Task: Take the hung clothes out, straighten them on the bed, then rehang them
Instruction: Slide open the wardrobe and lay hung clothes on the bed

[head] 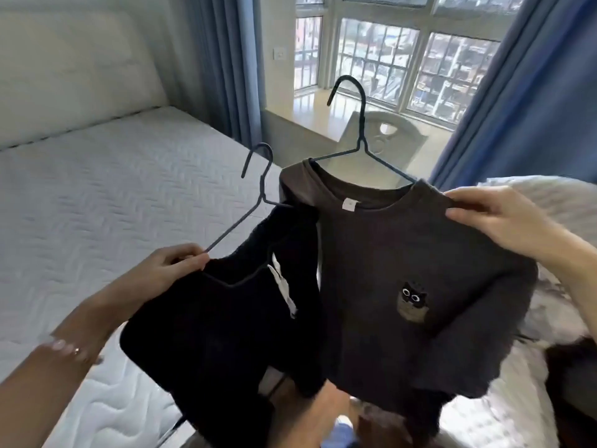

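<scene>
Gripping black top [219, 334] in left hand [174, 266], grey top [403, 253] in right hand [494, 218]; both taken out, on hangers [362, 124]; straightening on bed [97, 195], rehanging pending.

The sweater [219, 334] at the left hand [168, 270] is black, its hanger [255, 189] dark blue; the sweatshirt [403, 247] at the right hand [494, 218] is charcoal with a black cat patch [413, 300].

Bright barred window [387, 59] between blue curtains [223, 59], glossy pale sill [310, 105] below, white chair [410, 130] in front
</scene>
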Motion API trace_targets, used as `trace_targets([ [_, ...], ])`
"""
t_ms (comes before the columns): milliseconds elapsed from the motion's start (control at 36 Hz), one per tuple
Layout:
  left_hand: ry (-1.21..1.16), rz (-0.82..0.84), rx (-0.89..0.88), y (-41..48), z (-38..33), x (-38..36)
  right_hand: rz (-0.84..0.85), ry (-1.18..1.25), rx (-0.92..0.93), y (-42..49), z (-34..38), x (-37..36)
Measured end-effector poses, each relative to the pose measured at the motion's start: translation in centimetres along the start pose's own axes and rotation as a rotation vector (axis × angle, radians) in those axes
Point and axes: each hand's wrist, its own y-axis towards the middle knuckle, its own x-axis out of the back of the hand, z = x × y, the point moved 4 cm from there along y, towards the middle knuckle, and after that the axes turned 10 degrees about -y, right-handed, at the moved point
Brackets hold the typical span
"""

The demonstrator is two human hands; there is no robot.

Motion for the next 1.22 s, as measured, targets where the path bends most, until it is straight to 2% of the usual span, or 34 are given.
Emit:
trace_targets([
  [278,0.261,-0.269,0.128,8.1,-2.7,4.0,0.119,-0.195,0.092,19.4,-8.4,1.1],
  [417,0.351,-0.443,0.096,10.4,-3.3,8.1,0.11,-0.201,0.193,27.6,-8.4,-0.2],
  [639,0.461,-0.604,0.109,14.6,-3.8,15.0,0.094,-0.215,0.261,39.9,-7.3,-4.6],
  [889,0.533,-0.698,0.198,24.0,2.2,24.1,0.14,-0.38,0.27,56.0,-6.6,-15.2],
  [1056,0.533,-0.745,0.309,30.2,10.4,30.6,0.272,-0.404,0.27,66.1,-7.1,-26.1],
  [1222,0.577,-0.833,0.426,34.4,19.9,36.0,0.295,-0.43,0.206,72.6,-9.4,-37.6],
])
